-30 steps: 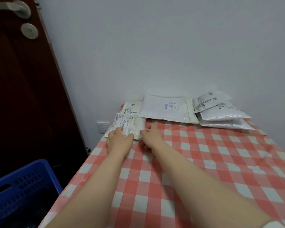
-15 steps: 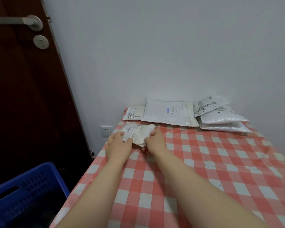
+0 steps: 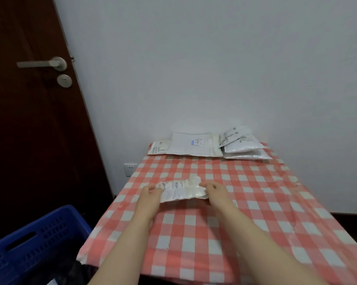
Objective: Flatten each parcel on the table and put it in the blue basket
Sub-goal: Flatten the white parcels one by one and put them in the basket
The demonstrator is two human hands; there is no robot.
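A small white plastic parcel (image 3: 181,191) with a printed label hangs just above the red-and-white checked table (image 3: 255,202), crumpled along its top. My left hand (image 3: 149,197) grips its left end and my right hand (image 3: 215,192) grips its right end. The blue basket (image 3: 35,241) stands on the floor at the lower left, beside the table's near-left corner. More white parcels lie at the table's far edge against the wall: a small one (image 3: 159,148), a large flat one (image 3: 194,144) and a stack (image 3: 242,146) at the right.
A dark wooden door (image 3: 29,120) with a metal handle (image 3: 43,63) fills the left side. A white wall socket (image 3: 130,169) sits low on the wall, left of the table. Something dark lies inside the basket.
Both hands have pulled the small parcel from the far left pile toward me, to the table's middle. The view has tilted up and back.
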